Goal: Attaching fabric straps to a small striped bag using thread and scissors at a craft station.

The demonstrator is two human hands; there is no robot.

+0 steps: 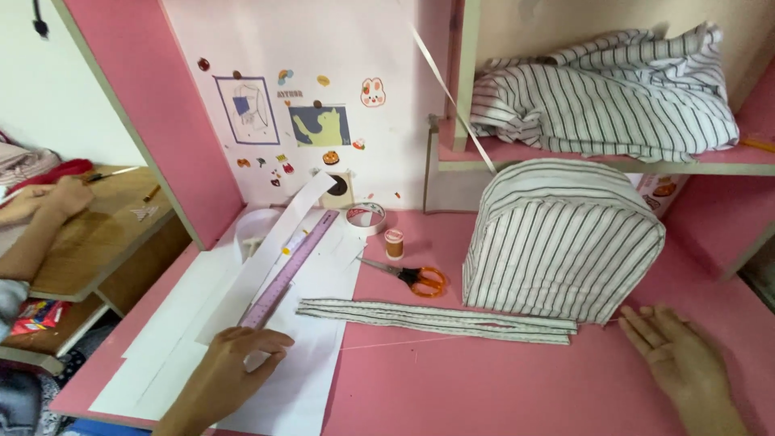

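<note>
While my left hand (234, 355) curls on the ruler (289, 270) at seven o'clock, my right hand (674, 351) lies flat, empty, by the striped strip (436, 316); the ruler may skid on paper (307, 379).

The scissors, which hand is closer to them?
Left. The left hand rests on the ruler, below and left of the scissors. The right hand lies flat on the desk, far off to their right.
</note>
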